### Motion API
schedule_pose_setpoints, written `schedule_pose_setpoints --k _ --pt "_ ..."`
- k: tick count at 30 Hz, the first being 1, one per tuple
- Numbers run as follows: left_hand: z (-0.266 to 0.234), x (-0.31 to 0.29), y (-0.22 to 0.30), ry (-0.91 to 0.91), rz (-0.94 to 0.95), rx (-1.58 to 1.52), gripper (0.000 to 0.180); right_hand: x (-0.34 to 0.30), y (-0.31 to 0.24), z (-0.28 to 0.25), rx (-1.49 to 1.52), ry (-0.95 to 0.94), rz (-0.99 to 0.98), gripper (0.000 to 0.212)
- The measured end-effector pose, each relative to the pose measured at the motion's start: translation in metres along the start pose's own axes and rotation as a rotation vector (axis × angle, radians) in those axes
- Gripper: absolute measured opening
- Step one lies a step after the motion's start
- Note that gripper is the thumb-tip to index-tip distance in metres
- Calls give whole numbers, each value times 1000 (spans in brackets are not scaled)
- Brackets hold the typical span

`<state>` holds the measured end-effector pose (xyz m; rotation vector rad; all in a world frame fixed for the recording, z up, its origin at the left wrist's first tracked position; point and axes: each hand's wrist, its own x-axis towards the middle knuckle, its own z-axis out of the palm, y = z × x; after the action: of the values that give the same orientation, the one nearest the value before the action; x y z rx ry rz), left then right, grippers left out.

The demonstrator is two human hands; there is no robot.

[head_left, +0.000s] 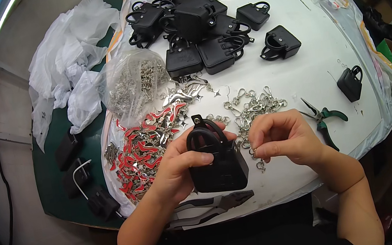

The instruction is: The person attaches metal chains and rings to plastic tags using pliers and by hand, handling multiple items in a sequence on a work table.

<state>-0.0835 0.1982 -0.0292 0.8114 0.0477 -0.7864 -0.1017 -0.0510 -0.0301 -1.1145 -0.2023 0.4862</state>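
Observation:
My left hand (175, 168) grips a miniature black handbag (218, 172) upright, thumb across its front below the two looped handles. A small strap with a metal stud stands up above the handles. Just right of the bag, my right hand (287, 139) is closed in a pinch. What its fingertips hold is too small to make out. Beyond that hand lies a pile of silver lobster clasps and short chains (259, 105), a few trailing down beside the fingers. Left of the bag spreads a heap of red and silver shoe-shaped charms (142, 153).
Combination pliers (213, 207) lie at the near edge, green-handled needle-nose pliers (324, 118) to the right. Several more black mini bags (195, 16) are piled at the back. A clear bag of metal parts (135, 86) and crumpled white plastic (70, 60) sit left, near black adapters (101, 202).

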Motion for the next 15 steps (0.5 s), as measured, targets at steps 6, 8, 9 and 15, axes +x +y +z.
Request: schedule_pose_setpoints --k 6,8,9,15 --pt "-8 -3 -6 -79 -48 110 59 4 3 6 -64 -45 98 14" --pt "1 -3 -1 -40 -97 163 64 4 6 5 -154 -98 31 15" --pt "4 -3 1 1 -139 226 69 4 6 7 -151 -98 38 15" --pt "4 -7 2 -43 -121 400 64 5 11 0 -453 -214 -151 16"
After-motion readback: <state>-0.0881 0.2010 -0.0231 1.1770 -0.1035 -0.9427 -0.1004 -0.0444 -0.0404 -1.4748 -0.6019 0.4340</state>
